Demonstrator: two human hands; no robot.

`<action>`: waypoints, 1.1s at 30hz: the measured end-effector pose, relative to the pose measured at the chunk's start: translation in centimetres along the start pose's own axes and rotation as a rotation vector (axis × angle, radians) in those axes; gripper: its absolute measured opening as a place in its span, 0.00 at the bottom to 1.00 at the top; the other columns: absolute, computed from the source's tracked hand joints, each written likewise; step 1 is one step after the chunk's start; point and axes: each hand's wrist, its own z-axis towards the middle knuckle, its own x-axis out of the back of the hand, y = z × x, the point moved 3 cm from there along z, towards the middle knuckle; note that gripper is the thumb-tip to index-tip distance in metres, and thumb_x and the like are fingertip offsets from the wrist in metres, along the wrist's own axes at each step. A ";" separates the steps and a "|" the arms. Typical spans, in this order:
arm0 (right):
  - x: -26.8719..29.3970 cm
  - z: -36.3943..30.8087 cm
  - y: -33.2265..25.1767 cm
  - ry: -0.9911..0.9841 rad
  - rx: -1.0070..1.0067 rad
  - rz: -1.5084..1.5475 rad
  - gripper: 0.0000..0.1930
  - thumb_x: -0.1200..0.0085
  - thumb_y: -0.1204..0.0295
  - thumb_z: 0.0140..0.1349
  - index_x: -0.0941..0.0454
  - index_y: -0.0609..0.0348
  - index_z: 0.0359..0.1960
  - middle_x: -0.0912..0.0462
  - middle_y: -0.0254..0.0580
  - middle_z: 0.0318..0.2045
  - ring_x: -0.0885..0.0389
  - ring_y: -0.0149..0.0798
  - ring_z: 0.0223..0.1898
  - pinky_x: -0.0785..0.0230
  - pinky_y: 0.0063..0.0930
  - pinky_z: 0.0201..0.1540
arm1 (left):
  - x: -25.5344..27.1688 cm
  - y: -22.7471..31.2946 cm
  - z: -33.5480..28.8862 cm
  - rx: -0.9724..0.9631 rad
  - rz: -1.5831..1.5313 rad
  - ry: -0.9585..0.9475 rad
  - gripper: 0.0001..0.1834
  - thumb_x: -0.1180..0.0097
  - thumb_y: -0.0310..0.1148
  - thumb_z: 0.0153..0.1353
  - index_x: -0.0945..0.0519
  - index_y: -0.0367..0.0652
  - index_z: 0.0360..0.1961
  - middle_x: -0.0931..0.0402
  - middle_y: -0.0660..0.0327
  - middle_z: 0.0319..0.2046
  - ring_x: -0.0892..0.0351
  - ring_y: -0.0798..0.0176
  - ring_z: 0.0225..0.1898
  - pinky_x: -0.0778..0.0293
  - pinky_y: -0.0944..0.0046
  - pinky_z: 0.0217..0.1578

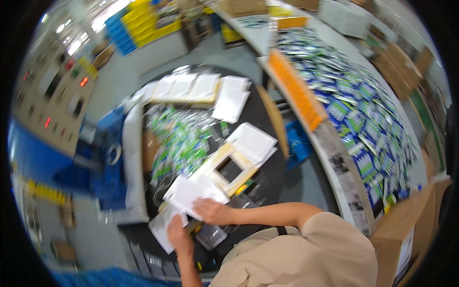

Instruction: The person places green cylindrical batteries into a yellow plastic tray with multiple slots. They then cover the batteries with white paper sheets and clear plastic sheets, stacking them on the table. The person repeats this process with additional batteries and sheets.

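Observation:
My right hand point(210, 210) reaches across from the right and lies with its fingers stretched out on the lower edge of some white cards point(193, 190). Lower and to the left, my left hand point(179, 233) is at the edge of another white card point(160, 229); blur hides whether its fingers grip it. Just beyond the right hand sits a cream-coloured frame point(217, 165) with a dark rectangular window. A clear plastic piece point(210, 236) lies on the black round table point(265, 191) between the hands and my body.
Green-and-white packets point(179, 143) are heaped at the table's middle, with more white cards point(184, 86) beyond. At left stands a blue machine point(107, 158) with a control panel point(52, 91). On the right, a long bench point(344, 191) with an orange edge strip point(296, 91) carries many blue-green packets point(358, 119).

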 end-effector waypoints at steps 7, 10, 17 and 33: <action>10.8 7.5 6.5 -0.243 0.022 0.330 0.04 0.43 0.76 0.56 0.17 0.61 0.29 0.38 0.59 0.73 0.13 0.53 0.39 0.19 0.45 0.37 | 8.7 -0.6 6.7 0.341 -0.011 0.271 0.12 0.51 0.29 0.75 0.19 0.33 0.48 0.16 0.47 0.40 0.17 0.44 0.41 0.24 0.54 0.43; 15.6 6.1 7.8 -0.294 0.080 0.404 0.05 0.42 0.73 0.56 0.14 0.59 0.30 0.38 0.62 0.72 0.13 0.54 0.38 0.20 0.45 0.38 | 8.3 4.7 10.5 0.044 -0.080 0.166 0.11 0.45 0.26 0.68 0.17 0.37 0.49 0.16 0.47 0.42 0.17 0.45 0.45 0.23 0.52 0.46; 20.7 -2.4 19.2 -0.128 -0.396 0.336 0.07 0.40 0.69 0.60 0.19 0.61 0.34 0.18 0.50 0.41 0.16 0.52 0.41 0.23 0.42 0.43 | 4.4 18.5 17.6 -0.239 -0.134 0.087 0.24 0.35 0.28 0.60 0.21 0.46 0.60 0.17 0.53 0.52 0.21 0.47 0.56 0.38 0.43 0.68; 16.4 -9.2 32.1 0.028 -0.923 0.351 0.13 0.35 0.63 0.57 0.19 0.58 0.36 0.17 0.47 0.39 0.16 0.48 0.36 0.20 0.43 0.36 | -2.0 8.4 -4.5 0.159 -0.103 -0.477 0.20 0.23 0.37 0.40 0.17 0.44 0.35 0.24 0.54 0.33 0.19 0.45 0.38 0.23 0.50 0.36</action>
